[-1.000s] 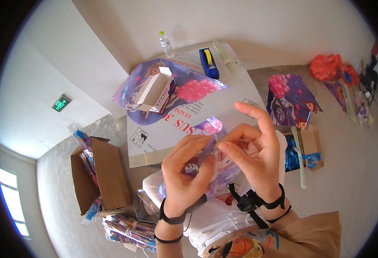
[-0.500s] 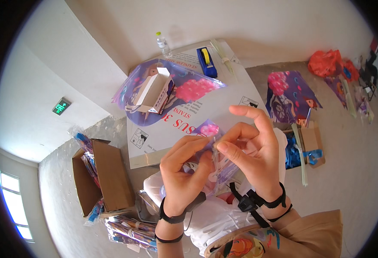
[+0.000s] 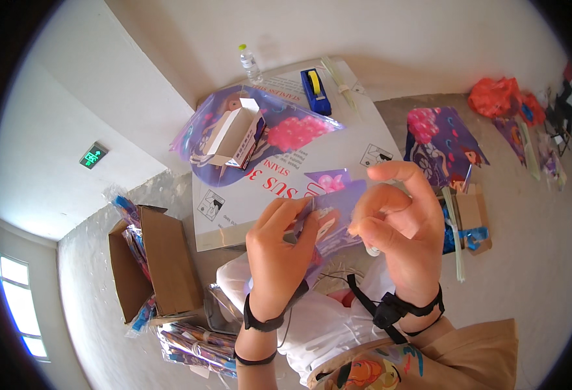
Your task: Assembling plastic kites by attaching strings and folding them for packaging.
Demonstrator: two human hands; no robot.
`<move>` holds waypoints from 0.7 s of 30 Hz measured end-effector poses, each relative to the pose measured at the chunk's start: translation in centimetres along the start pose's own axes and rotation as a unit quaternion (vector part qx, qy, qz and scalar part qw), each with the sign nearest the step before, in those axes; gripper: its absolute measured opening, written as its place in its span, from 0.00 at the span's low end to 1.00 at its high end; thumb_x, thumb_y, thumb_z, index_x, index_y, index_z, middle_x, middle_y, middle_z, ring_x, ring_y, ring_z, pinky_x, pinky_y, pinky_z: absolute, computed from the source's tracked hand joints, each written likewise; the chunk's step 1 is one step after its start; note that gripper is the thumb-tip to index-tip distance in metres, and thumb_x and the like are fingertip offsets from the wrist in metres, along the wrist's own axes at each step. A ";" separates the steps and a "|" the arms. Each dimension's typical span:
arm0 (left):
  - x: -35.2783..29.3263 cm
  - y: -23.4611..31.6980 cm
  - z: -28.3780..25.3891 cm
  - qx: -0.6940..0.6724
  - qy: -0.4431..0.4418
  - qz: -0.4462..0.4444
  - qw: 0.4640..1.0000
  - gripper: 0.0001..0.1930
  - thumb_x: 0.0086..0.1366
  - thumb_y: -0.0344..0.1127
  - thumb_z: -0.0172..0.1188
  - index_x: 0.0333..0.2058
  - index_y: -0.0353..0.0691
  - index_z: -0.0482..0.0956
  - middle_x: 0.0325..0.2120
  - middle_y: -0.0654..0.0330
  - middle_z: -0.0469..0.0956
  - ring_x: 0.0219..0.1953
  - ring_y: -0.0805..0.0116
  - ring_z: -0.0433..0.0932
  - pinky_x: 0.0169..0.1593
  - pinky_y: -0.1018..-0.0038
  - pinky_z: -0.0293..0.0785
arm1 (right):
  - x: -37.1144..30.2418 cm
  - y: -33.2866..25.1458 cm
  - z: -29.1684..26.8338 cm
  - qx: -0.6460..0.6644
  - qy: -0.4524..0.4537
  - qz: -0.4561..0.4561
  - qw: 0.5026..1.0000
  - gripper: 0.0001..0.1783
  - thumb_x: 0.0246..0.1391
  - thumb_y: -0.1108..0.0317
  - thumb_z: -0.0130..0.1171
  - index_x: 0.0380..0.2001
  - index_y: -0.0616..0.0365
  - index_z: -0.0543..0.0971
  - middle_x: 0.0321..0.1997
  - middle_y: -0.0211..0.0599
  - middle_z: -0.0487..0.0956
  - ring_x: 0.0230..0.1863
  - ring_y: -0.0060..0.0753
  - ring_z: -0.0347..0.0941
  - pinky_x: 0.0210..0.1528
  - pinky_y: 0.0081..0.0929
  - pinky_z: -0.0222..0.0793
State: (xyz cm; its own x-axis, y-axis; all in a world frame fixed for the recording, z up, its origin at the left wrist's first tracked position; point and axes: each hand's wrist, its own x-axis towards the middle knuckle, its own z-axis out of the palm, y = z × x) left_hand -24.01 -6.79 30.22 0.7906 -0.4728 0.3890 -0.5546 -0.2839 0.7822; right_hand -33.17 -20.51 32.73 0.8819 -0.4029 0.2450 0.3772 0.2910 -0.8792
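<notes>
My left hand point(image 3: 278, 250) pinches a thin, shiny purple printed sheet point(image 3: 344, 198) between thumb and fingers, over my lap at the table's near edge. The sheet is folded and bears pink and white patterns. Just to its right is my right hand point(image 3: 400, 231), thumb and index finger pressed together, the other fingers curled or raised. What its fingertips hold, if anything, is too small to make out. A small white piece point(image 3: 372, 250) shows just below them. Black straps go round both wrists.
On the table point(image 3: 234, 224) lie a large purple printed sheet point(image 3: 198, 140) with an open carton point(image 3: 234, 136) on it, a blue tape dispenser point(image 3: 316, 92), pale sticks point(image 3: 340, 83) and a bottle point(image 3: 250, 63). Cardboard boxes stand left point(image 3: 175, 260) and right point(image 3: 471, 211).
My right hand has moved right, away from my left, its fingertips still together. The purple sheet is more spread out between the hands. My left hand keeps its pinch.
</notes>
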 end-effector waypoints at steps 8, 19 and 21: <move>-0.2 0.7 -0.6 -0.131 0.007 -0.051 0.990 0.10 0.57 0.19 0.60 0.39 0.31 0.80 0.28 0.56 0.79 0.30 0.72 0.79 0.36 0.78 0.73 | 0.1 1.6 0.4 0.021 -0.008 -0.003 1.000 0.23 0.55 0.79 0.60 0.52 0.62 0.65 0.37 0.39 0.77 0.42 0.26 0.75 0.46 0.23 0.74; -0.2 0.4 -0.7 -0.139 0.008 -0.029 0.990 0.11 0.57 0.19 0.60 0.39 0.31 0.80 0.30 0.56 0.80 0.32 0.71 0.80 0.37 0.77 0.73 | -0.2 2.8 1.1 -0.069 -0.021 -0.120 0.990 0.34 0.57 0.80 0.56 0.64 0.61 0.55 0.40 0.40 0.75 0.38 0.25 0.75 0.43 0.22 0.74; -0.3 0.3 -0.6 -0.117 0.003 -0.024 0.993 0.11 0.56 0.20 0.61 0.40 0.32 0.80 0.30 0.56 0.80 0.32 0.71 0.79 0.36 0.78 0.72 | -0.2 3.0 1.0 -0.054 -0.030 -0.138 0.989 0.36 0.57 0.81 0.55 0.65 0.61 0.52 0.45 0.42 0.73 0.38 0.25 0.75 0.43 0.21 0.74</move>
State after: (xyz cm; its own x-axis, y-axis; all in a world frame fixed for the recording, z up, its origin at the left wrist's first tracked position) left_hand -24.23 -6.23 30.62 0.8166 -0.4580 0.3515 -0.4420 -0.1043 0.8909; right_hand -31.90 -18.68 30.49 0.7666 -0.4007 0.5018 0.5753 0.0812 -0.8139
